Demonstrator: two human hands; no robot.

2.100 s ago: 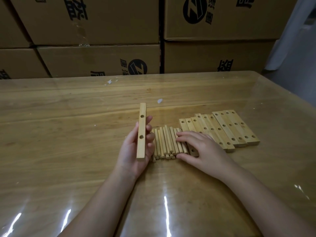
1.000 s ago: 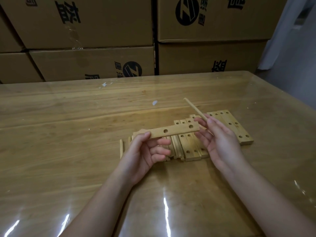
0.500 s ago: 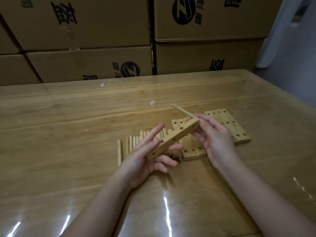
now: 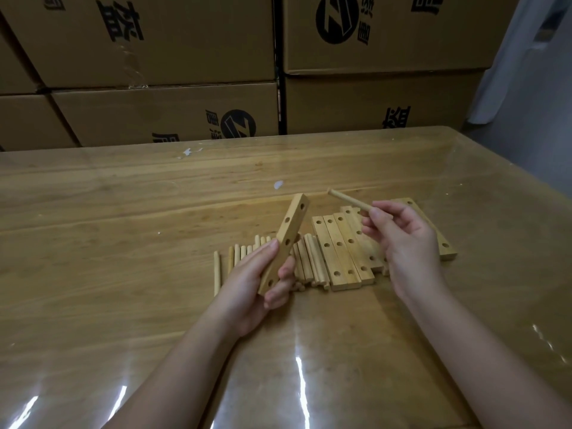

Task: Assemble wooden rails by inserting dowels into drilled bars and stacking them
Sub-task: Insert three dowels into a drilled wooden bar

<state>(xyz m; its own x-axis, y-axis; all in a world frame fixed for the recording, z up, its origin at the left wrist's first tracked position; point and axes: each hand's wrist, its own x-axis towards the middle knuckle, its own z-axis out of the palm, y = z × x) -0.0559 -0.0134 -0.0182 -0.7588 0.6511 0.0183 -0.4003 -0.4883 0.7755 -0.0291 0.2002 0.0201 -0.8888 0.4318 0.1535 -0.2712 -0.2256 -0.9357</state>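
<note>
My left hand (image 4: 252, 286) grips the lower end of a drilled wooden bar (image 4: 289, 233), which tilts up and to the right with its several holes facing me. My right hand (image 4: 405, 243) pinches a single dowel (image 4: 348, 199) whose free end points up and left, apart from the bar. On the table lies a row of loose dowels (image 4: 244, 253) behind my left hand. Several more drilled bars (image 4: 340, 252) lie side by side to their right, partly hidden by my right hand.
The glossy wooden table (image 4: 123, 274) reaches a back edge against stacked cardboard boxes (image 4: 173, 113). A small white scrap (image 4: 278, 184) lies beyond the parts. The table's right edge (image 4: 510, 187) borders a grey floor and a pale curtain.
The bar has swung from level to steeply tilted in my left hand. My right hand has drawn the dowel away from the bar's far end, to the right.
</note>
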